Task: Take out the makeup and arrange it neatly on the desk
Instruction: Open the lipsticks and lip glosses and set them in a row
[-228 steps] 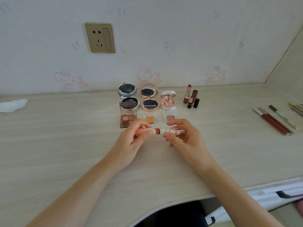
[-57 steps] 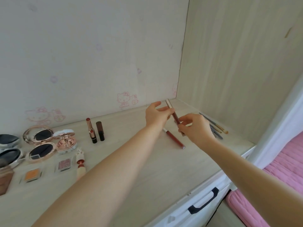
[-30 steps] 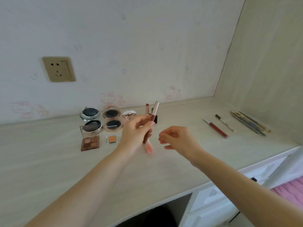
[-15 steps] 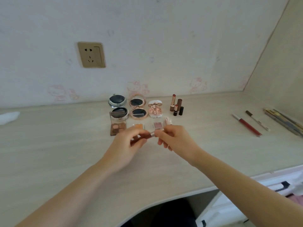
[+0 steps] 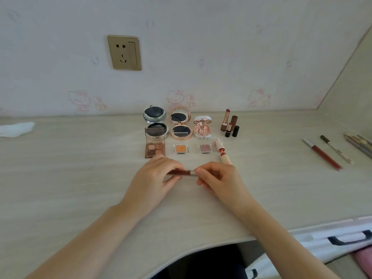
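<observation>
A dark red lip gloss tube [image 5: 182, 172] lies level between my two hands, just above the desk [image 5: 80, 178]. My left hand [image 5: 153, 178] pinches its red body and my right hand [image 5: 219, 179] pinches its silver cap end. Behind them stand open compacts: a silver one [image 5: 154, 115], a rose-gold one [image 5: 179, 125] and a pink one [image 5: 202, 127]. An eyeshadow palette [image 5: 155, 147], an orange pan [image 5: 180, 149] and a pink pan [image 5: 205, 148] sit in front. Lipsticks [image 5: 229, 123] stand at the right, and a pink capped lipstick [image 5: 222, 154] lies flat.
Another red lip gloss [image 5: 322, 152], a white pencil [image 5: 335, 149] and several brushes or pencils [image 5: 360, 142] lie at the far right. A white tissue [image 5: 17, 128] rests at the far left. A drawer with a dark handle [image 5: 349, 237] is below the desk's right edge.
I carried the lip gloss from the right side of the desk to the middle. My right hand has come onto its cap end, and both hands now hold it level and lower.
</observation>
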{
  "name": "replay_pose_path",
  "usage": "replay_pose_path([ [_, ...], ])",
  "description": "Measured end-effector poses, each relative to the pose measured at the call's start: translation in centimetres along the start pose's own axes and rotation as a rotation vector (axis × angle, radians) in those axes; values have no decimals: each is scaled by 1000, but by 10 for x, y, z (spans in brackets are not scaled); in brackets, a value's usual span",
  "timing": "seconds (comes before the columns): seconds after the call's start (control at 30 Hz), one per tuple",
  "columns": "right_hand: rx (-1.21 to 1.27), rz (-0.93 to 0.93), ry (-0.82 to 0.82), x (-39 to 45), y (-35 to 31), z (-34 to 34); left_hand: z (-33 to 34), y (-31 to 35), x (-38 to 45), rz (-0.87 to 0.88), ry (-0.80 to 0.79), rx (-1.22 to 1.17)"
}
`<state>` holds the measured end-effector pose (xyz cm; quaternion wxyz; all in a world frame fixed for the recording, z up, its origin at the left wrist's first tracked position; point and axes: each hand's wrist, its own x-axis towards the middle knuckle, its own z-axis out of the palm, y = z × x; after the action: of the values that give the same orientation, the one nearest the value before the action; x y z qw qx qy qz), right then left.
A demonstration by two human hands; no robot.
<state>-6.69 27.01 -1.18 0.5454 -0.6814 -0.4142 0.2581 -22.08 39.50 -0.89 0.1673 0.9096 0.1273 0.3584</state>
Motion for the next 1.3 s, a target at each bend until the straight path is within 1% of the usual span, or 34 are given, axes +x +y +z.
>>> replay_pose_path([
  [0.13,-57,-62,20,-1,5,-1,-1,-2,-1,47,-21,-2],
  [0.23,-49,-104,49,0,6,-2,0,-1,-2,8,-27,-32],
  [0.33,-56,-124,45,-1,4,-2,0,-2,-2,-18,-23,-78],
  [0.43,-29,-112,33,-2,3,-2,-1,-4,-2,2,-16,-72],
  [0.53,44,-60,49,-2,0,0,-1,-5,-2,27,2,-63],
  [0.67,-43,-77,32,-2,2,0,0,-4,-2,50,9,-57],
  [0.9,-38,-136,17,-3,5,-1,-2,-4,-2,29,9,-44],
  [1.0,-10,-96,64,-2,3,0,-1,-3,-3,42,16,-53],
  [1.1,-97,-43,108,1,6,0,0,-2,-3,43,20,-57],
  [1.2,-159,-34,87,0,4,0,1,-2,-4,34,15,-58],
  [1.3,-70,-62,27,-3,1,2,1,-4,-4,25,7,-56],
])
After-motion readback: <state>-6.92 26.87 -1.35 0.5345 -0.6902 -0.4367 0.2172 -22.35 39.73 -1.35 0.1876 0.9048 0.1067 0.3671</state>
